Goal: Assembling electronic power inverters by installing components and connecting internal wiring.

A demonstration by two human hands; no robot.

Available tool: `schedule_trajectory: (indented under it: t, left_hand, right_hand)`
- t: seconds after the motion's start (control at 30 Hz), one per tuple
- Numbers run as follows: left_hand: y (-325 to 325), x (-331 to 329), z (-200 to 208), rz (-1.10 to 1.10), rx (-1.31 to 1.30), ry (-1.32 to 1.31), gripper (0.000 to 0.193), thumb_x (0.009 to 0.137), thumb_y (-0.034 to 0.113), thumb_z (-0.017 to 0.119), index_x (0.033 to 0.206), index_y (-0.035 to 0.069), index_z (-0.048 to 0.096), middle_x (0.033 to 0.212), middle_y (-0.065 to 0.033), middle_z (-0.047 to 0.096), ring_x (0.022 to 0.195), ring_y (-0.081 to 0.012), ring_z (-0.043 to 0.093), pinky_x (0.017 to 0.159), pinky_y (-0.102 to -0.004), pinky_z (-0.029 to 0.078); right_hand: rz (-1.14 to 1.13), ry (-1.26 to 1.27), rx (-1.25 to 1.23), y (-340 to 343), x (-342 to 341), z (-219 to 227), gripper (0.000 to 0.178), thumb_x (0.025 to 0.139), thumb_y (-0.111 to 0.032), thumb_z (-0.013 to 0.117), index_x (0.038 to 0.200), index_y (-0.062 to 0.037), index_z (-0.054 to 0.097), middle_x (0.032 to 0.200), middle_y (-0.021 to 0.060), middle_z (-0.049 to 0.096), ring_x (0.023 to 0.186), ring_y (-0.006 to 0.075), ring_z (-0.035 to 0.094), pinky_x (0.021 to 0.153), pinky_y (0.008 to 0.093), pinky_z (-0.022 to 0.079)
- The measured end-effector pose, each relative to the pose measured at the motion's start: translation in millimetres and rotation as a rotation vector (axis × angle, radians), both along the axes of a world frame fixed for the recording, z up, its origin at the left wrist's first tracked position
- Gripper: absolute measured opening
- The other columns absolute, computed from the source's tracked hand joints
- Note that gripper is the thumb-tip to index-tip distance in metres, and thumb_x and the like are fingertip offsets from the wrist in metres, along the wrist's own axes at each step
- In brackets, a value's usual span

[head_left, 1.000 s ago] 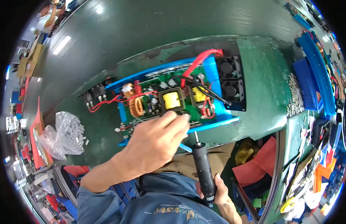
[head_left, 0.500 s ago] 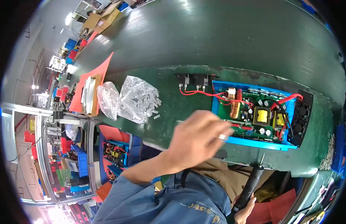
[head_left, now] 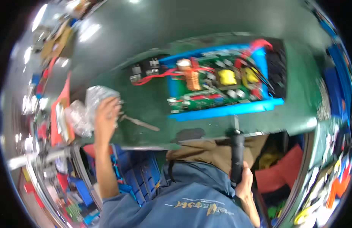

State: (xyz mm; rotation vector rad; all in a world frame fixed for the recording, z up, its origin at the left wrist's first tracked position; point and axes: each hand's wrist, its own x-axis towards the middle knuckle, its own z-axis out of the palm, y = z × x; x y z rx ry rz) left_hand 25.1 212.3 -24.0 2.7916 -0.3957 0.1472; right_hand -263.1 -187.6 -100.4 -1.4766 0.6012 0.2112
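1. Since half a second ago the left hand (head_left: 106,114) has swung away from the board and out to the person's left; it now lies on the clear plastic bags (head_left: 83,110) at the left end of the green bench (head_left: 145,102); the head has turned too, so the board sits right of centre in the view.
2. Left hand: fingers curled onto the nearer bag, touching it; whether they have pinched the plastic or only rest on it cannot be told through the blur.
3. Right hand (head_left: 244,186): closed round the black handle of a driver (head_left: 236,152); it hangs below the bench's front edge, close to the lap; the driver stands nearly upright, its thin tip pointing up to the edge.
4. Board (head_left: 217,85): a green circuit board in a blue tray (head_left: 229,111); its long axis runs left to right along the bench; red wires (head_left: 153,76) trail from its left end to black connectors (head_left: 143,70).
5. Key relation: the bags lie directly under the left hand and well apart from the board; the tray's front rim lies just up and beyond the driver tip; so the right hand is much the nearer one to the board, the left the only one at the bags.
6. A small metal piece (head_left: 140,122) lies on the bench just right of the left hand, between it and the tray.
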Motion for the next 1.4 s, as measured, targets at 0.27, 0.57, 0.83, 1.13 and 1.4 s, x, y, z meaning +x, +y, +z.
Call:
schedule_trajectory:
  t: [0.27,0.57,0.83,1.13,1.4]
  left_hand:
    - [37.1,19.5,-3.9,0.125,0.028,0.017,0.027,0.098,0.021,0.069,0.116,0.0,0.073,0.112,-0.0104,0.073,0.099,-0.017,0.068,0.088,-0.0295,0.052]
    - [46.9,34.6,-1.6,0.197,-0.153,0.187,0.032,0.099,0.026,0.069,0.116,-0.001,0.071,0.106,-0.0068,0.072,0.093,-0.0119,0.066,0.081,-0.0246,0.051]
    - [40.6,37.4,23.5,0.213,-0.231,0.123,0.03,0.101,0.029,0.065,0.111,0.0,0.067,0.096,-0.0059,0.07,0.081,-0.0118,0.063,0.074,-0.0246,0.049]
    - [-165.5,1.8,51.3,-0.073,-0.493,0.147,0.025,0.094,0.002,0.07,0.118,-0.003,0.065,0.107,-0.0115,0.071,0.093,-0.0141,0.067,0.082,-0.0272,0.054]
    - [-248.3,-1.4,41.4,-0.481,-0.139,0.127,0.016,0.09,0.0,0.073,0.105,0.0,0.074,0.108,-0.0081,0.072,0.096,-0.0155,0.067,0.087,-0.0268,0.051]
  right_hand:
    - [0.14,-0.065,0.072,0.2,24.8,27.6,0.045,0.108,-0.036,0.038,0.141,-0.0073,0.049,0.092,0.0252,0.067,0.081,0.0433,0.068,0.077,0.048,0.051]
    - [0.08,-0.119,0.079,3.4,25.2,23.1,0.043,0.109,-0.031,0.037,0.141,-0.0061,0.05,0.08,0.0189,0.065,0.07,0.0348,0.065,0.072,0.0405,0.05]
    - [0.054,-0.15,0.108,9.9,28.0,19.1,0.043,0.109,-0.033,0.037,0.14,-0.0052,0.05,0.065,0.016,0.056,0.056,0.0295,0.058,0.06,0.0403,0.045]
    - [0.028,-0.159,0.137,8.3,30.3,16.1,0.049,0.11,-0.039,0.034,0.138,-0.0029,0.052,0.065,0.0141,0.052,0.057,0.0297,0.056,0.061,0.0411,0.042]
    - [0.011,-0.229,0.03,9.4,31.5,13.5,0.045,0.109,-0.034,0.038,0.136,-0.001,0.052,0.068,0.0172,0.056,0.059,0.0338,0.058,0.061,0.0438,0.044]
